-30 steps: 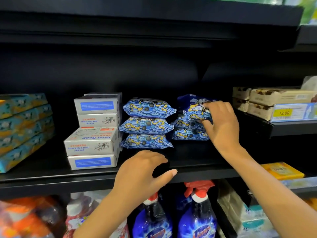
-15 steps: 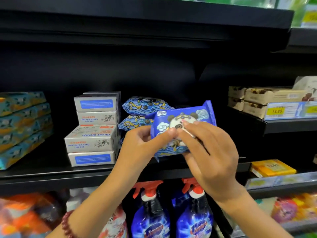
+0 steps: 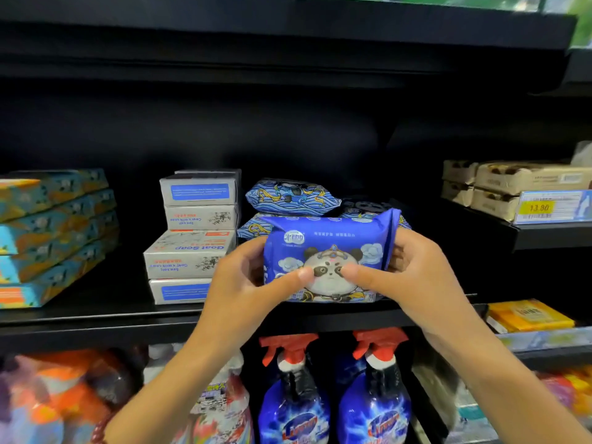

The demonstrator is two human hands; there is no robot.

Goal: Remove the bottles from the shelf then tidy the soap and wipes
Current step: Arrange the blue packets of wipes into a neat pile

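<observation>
Both hands hold one blue panda-print wipes pack point(image 3: 330, 251) upright, its printed face to the camera, at the front edge of the black shelf point(image 3: 96, 318). Whether its lower edge rests on the shelf cannot be told. The left hand point(image 3: 243, 283) grips the pack's 9 o'clock end and the right hand point(image 3: 413, 277) its 3 o'clock end. Each thumb presses on the panda, and the fingers point(image 3: 405, 243) curl round behind.

The pack hides much of what lies behind it. At its 11 o'clock is a stack of wipes packs point(image 3: 291, 195) lying flat, and at 1 o'clock a second, darker wipes stack point(image 3: 365, 205) is mostly hidden.

At 9 o'clock, just beside the first stack, stand four stacked goat soap boxes point(image 3: 192, 235) with their print upside down. Further along at 9 o'clock lie teal-and-orange boxes point(image 3: 54, 232). At 2 o'clock, on a neighbouring shelf, are beige cartons point(image 3: 512, 184) behind a yellow price tag point(image 3: 541, 208). At 4 o'clock lies a yellow packet point(image 3: 528, 315). On the shelf below, at 6 o'clock, stand two blue spray bottles point(image 3: 294, 395) with red triggers.
</observation>
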